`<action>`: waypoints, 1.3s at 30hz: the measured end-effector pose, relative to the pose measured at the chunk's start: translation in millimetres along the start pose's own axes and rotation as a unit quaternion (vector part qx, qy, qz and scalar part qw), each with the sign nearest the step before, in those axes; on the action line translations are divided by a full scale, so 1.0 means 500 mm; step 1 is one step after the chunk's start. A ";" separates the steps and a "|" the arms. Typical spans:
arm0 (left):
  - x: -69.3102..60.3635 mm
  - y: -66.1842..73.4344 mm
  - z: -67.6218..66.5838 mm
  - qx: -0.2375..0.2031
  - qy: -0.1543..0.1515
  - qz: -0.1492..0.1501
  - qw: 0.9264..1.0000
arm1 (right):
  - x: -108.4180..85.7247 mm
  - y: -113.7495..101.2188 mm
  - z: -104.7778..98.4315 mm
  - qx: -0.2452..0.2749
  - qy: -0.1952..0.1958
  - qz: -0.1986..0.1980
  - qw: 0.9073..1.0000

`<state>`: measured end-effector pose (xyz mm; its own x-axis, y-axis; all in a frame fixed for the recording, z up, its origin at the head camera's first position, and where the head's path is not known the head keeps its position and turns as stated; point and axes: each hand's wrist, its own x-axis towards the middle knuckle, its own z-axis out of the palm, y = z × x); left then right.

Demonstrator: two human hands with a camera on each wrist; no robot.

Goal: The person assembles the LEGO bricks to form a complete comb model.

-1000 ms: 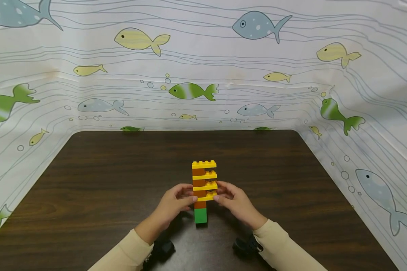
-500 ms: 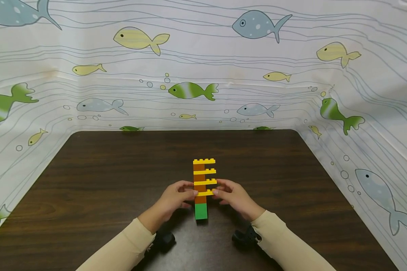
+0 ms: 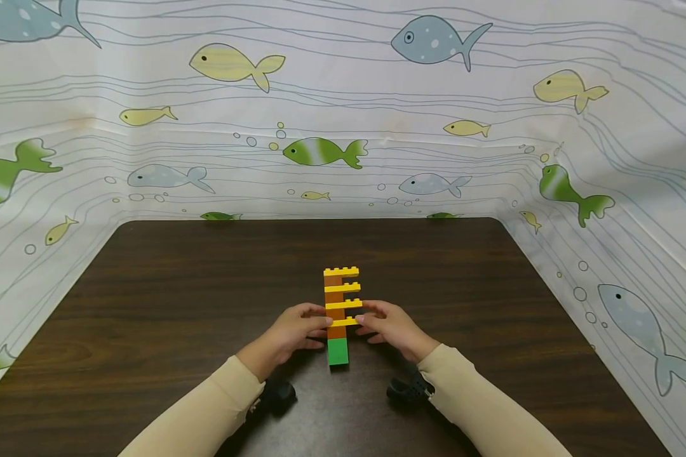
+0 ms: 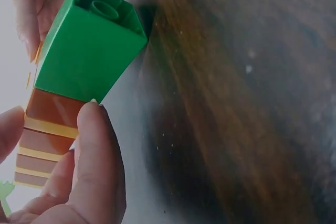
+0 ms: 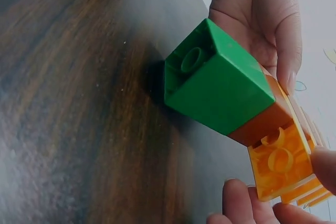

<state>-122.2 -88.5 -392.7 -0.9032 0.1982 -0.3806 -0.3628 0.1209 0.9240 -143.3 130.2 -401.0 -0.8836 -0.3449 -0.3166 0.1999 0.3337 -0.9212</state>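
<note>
A tower of toy building bricks stands upright between both hands. Its base is a tall green brick (image 3: 338, 351), topped by orange bricks (image 3: 336, 332) alternating with long yellow bricks (image 3: 343, 271) that jut out to the right. The green brick's hollow underside shows in both wrist views, so the tower is off the table. My left hand (image 3: 291, 330) grips the tower's left side low down, thumb in front, some fingers hidden behind. With its thumb at the free end of the lowest yellow brick (image 5: 281, 163), my right hand (image 3: 397, 329) holds the right side.
The dark wood-grain table (image 3: 206, 273) lies beneath the tower. A white fish-patterned sheet (image 3: 343, 95) rises at the back and both sides. Black wrist devices (image 3: 280, 395) sit under both cream sleeves (image 3: 202, 406).
Held in both hands, the tower has moved slightly away from me and tipped a little, so its yellow bricks show less of their tops. Both hands keep their hold.
</note>
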 end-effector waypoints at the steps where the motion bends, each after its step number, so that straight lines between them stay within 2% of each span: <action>1: 0.000 0.001 -0.001 0.002 -0.001 -0.002 1.000 | 0.001 -0.001 0.000 -0.001 0.000 0.002 1.000; 11: 0.014 -0.001 0.001 0.043 0.007 -0.005 0.999 | 0.010 -0.005 -0.001 -0.040 -0.004 0.023 0.999; 18: 0.023 -0.001 0.004 0.060 0.013 -0.007 0.998 | 0.017 -0.004 -0.001 -0.068 0.001 0.022 0.997; 29: 0.028 0.006 0.014 0.094 0.027 -0.020 0.995 | 0.026 0.002 0.000 -0.078 0.016 0.019 0.997; 39: 0.027 0.011 0.013 0.101 0.025 -0.023 0.994 | 0.027 -0.003 0.003 -0.084 0.019 0.004 0.996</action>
<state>-135.1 -78.8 -393.1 -0.8990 0.1390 -0.4152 -0.3552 0.3230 0.8772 -155.1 123.7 -404.2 -0.8981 -0.3091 -0.3128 0.1371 0.4790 -0.8671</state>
